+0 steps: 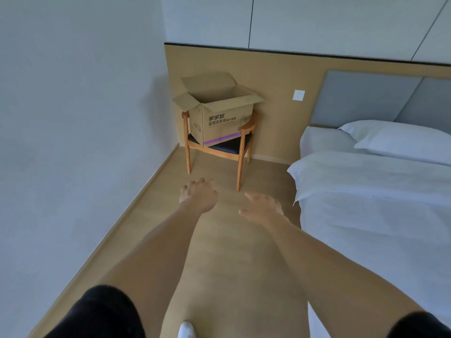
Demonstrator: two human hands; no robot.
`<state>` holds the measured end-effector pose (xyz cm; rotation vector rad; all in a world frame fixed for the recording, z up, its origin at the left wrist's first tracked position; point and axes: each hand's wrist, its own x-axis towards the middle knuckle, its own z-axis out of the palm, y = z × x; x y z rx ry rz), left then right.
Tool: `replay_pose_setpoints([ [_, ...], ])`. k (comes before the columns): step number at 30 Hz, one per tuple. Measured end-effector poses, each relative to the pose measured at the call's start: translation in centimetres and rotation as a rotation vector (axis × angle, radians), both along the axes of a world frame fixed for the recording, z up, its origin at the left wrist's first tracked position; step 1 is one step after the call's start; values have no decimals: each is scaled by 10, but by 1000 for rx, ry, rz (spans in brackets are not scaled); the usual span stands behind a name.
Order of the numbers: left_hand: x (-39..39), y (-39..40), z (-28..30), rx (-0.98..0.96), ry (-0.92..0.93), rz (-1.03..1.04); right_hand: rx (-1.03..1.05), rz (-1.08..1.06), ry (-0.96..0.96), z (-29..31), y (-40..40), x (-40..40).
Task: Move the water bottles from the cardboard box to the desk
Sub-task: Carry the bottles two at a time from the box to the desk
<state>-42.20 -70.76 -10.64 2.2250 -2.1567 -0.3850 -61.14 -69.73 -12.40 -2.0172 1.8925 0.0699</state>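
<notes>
Two empty hands: your left hand (199,197) and right hand (262,208), fingers spread wide for reaching. Cardboard box (219,108), flaps open, sits on chair (217,147) at twelve o'clock, well apart.

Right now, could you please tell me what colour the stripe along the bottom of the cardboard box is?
Purple, seen best in the head view.

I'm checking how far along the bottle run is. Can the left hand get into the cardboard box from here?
Probably not yet: the left hand is empty and well short of the cardboard box on the chair. The floor between looks clear, and the flaps are open.
</notes>
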Motion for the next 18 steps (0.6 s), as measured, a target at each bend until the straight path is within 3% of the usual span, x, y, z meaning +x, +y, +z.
replay_pose_setpoints([
  [18, -34, -387, 16, -56, 104, -191, -155, -166, 32, 38, -347, -21],
])
